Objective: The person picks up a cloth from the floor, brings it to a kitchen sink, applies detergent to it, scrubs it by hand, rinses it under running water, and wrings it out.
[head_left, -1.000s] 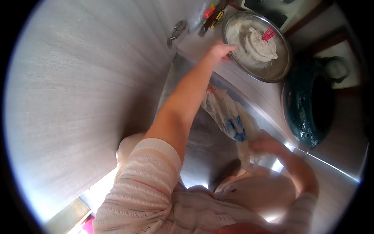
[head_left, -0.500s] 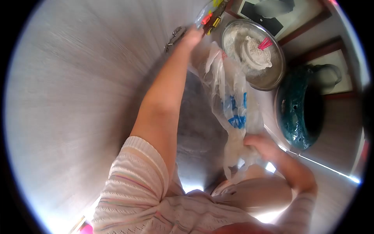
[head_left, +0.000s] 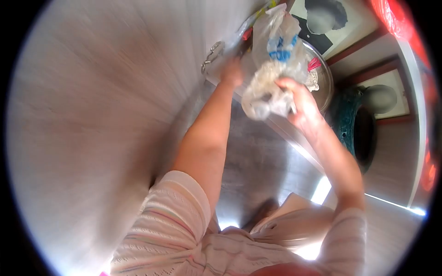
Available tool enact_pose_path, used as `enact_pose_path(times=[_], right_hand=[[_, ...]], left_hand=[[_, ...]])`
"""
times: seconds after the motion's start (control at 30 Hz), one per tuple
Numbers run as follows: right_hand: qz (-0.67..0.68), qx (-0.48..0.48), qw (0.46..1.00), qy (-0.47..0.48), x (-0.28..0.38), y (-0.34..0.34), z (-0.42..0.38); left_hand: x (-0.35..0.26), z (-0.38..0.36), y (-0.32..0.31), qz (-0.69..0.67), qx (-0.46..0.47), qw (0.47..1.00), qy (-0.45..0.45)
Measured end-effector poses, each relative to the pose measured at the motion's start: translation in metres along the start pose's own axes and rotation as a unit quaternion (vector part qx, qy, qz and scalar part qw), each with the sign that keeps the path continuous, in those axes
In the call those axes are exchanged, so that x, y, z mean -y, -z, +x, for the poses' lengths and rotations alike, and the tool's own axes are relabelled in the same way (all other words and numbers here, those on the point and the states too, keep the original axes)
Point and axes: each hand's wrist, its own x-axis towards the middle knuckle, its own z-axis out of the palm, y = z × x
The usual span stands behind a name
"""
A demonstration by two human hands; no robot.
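Note:
My right hand (head_left: 298,99) is closed around a crumpled clear plastic bag (head_left: 276,60) with blue print, held up at the top middle. The bag's upper part hangs in front of a round metal basin (head_left: 328,85), hiding much of it. In the basin, a pale, powdery-looking thing (head_left: 312,81) shows beside a bundle of pink strips (head_left: 314,64). My left hand (head_left: 231,73) reaches out just left of the bag. Motion smears its fingers, so its grip cannot be made out. Close by are a metal chain-like piece (head_left: 212,55) and a small red-orange item (head_left: 247,34).
A dark teal glazed vessel (head_left: 345,126) stands at the right, near two dark-red-framed panels (head_left: 391,89). Bright red plastic (head_left: 391,18) hangs at the upper right. Grey flooring (head_left: 248,161) lies below my arms.
My right hand has lifted the plastic bag up and away from my lap, over the basin's near side. My left hand has dropped slightly lower in view. Red plastic now shows at the upper right.

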Motion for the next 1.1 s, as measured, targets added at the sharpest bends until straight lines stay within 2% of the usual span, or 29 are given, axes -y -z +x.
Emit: enact_pose_path(times=[0.03, 0.13, 0.2, 0.3, 0.43, 0.67, 0.8, 0.87, 0.97, 1.03, 1.1], right_hand=[[0.012, 0.006, 1.0, 0.004, 0.003, -0.009, 0.015], [0.035, -0.005, 0.998, 0.057, 0.005, -0.029, 0.061], [0.036, -0.029, 0.995, 0.091, 0.005, -0.043, 0.084], [0.022, -0.06, 0.988, 0.137, 0.002, -0.055, 0.115], [-0.01, -0.088, 0.988, 0.126, 0.004, -0.065, 0.13], [-0.183, -0.135, 0.962, 0.151, -0.005, -0.074, 0.201], [-0.292, -0.147, 0.932, 0.153, -0.003, -0.08, 0.204], [-0.303, -0.143, 0.928, 0.161, -0.005, -0.076, 0.215], [-0.314, -0.159, 0.925, 0.145, 0.001, -0.074, 0.216], [-0.301, -0.154, 0.933, 0.119, 0.002, -0.068, 0.238], [-0.497, -0.06, 0.838, 0.219, -0.005, -0.046, 0.271]], left_hand=[[0.036, 0.006, -0.045, -0.004, -0.038, 0.996, -0.083], [-0.009, -0.028, 0.0, 0.046, -0.09, 0.993, -0.052], [-0.043, -0.029, 0.05, 0.048, 0.127, 0.987, 0.088], [-0.047, -0.039, 0.042, 0.073, 0.016, 0.996, 0.045], [-0.052, -0.04, 0.049, 0.058, 0.067, 0.995, 0.05], [-0.049, -0.041, 0.041, 0.053, 0.05, 0.996, 0.043], [-0.048, -0.041, 0.036, 0.052, 0.042, 0.997, 0.037], [-0.05, -0.041, 0.038, 0.047, 0.04, 0.997, 0.038], [-0.047, -0.038, 0.035, 0.081, 0.086, 0.992, 0.05], [-0.047, -0.039, 0.033, 0.063, 0.039, 0.997, 0.032], [-0.047, -0.039, 0.031, 0.053, 0.007, 0.998, 0.02]])
